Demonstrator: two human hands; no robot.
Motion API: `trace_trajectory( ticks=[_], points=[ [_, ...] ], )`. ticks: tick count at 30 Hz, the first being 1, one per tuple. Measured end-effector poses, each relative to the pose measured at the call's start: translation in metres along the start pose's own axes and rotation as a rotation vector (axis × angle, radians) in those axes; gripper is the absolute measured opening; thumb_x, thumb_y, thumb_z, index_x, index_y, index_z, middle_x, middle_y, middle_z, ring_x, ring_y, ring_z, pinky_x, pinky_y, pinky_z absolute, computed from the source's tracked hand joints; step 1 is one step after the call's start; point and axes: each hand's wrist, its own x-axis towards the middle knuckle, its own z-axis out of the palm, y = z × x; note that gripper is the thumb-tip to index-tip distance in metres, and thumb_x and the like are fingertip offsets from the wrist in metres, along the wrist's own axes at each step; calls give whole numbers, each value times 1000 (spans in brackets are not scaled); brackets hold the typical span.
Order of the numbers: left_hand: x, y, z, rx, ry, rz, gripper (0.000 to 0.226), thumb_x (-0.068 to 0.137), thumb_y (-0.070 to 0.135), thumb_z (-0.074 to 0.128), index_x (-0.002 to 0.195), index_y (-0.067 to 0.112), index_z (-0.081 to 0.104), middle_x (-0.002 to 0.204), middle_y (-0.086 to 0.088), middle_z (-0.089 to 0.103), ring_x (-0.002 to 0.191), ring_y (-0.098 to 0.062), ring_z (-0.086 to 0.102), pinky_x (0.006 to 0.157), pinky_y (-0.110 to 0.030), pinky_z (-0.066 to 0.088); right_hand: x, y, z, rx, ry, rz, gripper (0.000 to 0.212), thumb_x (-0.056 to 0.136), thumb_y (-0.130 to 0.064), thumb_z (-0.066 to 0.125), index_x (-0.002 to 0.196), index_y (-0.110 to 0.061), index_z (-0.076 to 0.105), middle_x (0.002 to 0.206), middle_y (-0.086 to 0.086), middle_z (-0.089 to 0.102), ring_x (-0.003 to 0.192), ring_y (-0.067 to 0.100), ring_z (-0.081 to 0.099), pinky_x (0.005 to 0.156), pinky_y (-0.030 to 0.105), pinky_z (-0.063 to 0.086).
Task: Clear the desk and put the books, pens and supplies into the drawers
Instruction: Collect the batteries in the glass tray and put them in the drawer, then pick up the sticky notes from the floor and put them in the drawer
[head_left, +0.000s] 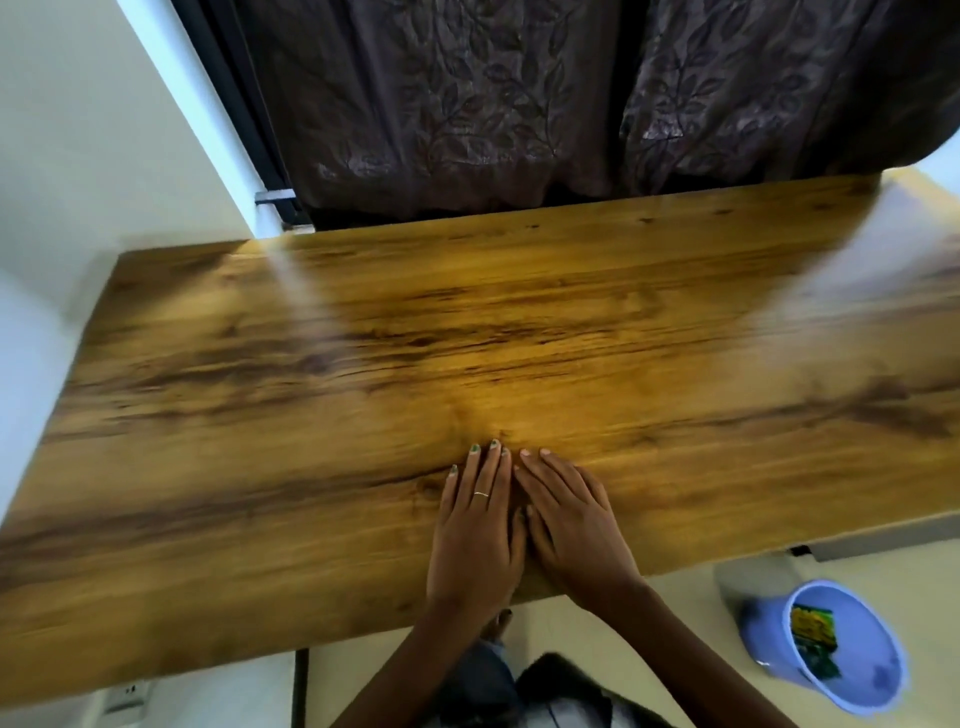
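1. Desk (519, 332): wooden top with strong brown and yellow grain, seen from above; stretched from far right to near left across the view; blurred toward both ends. Pale glare streaks noted at far left and far right of the top.
2. Left hand (475, 530): laid flat, palm down, on the near edge of the desk, close to its middle; fingers straight and together, holding nothing. Thin ring worn on one finger; nails painted green.
3. Right hand (574, 525): laid flat, palm down, just right of the left hand and touching it along the inner side; fingers straight, angled toward far left, holding nothing.
4. Books, pens, supplies, drawers: not made out anywhere in view; whereabouts could not be told.
5. Curtain (519, 104): dark brown, leaf-patterned, hung behind the far edge of the desk.
6. Wall (78, 130): pale, at far left, beside the curtain.
7. Bin (841, 644): light blue, round, stood on the floor at near right, beyond the desk's near edge; green and yellow packet (813, 639) lodged inside.
8. Wall socket (127, 693): white, at near left, below the desk edge.
9. Clothing (545, 696): dark and grey, at the bottom of the view between the forearms; blurred.
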Motion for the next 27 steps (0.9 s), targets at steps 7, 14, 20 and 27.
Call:
trace_trajectory(
  ticks=[7, 14, 20, 27],
  points=[
    [7, 7, 6, 5, 4, -67, 54, 95, 33, 33, 145, 15, 31, 152, -2, 32, 144, -15, 19, 116, -33, 11, 9, 14, -2, 63, 21, -96, 44, 90, -28, 34, 128, -15, 52, 136, 1, 54, 132, 16, 39, 106, 35, 24],
    [16, 46, 19, 27, 122, -340, 55, 95, 36, 23, 146, 16, 30, 153, 0, 30, 144, -14, 18, 118, -30, 6, 26, 54, -7, 71, -12, -407, 44, 86, -31, 36, 118, -17, 63, 127, 0, 61, 123, 16, 51, 103, 34, 43],
    [5, 128, 45, 21, 289, -700, 60, 95, 40, 19, 145, 12, 34, 152, -4, 32, 144, -21, 22, 117, -34, 8, 15, 109, -14, 194, -62, -704, 44, 89, -25, 34, 120, -8, 62, 126, 8, 62, 121, 24, 55, 100, 42, 42],
    [-31, 218, 60, -35, 209, -863, 64, 93, 49, 16, 150, 19, 14, 159, 2, 12, 147, -13, 1, 120, -34, 2, -20, 154, -28, 211, -154, -813, 47, 91, -28, 30, 129, -13, 54, 137, 5, 53, 132, 21, 42, 106, 41, 33]
  ],
)
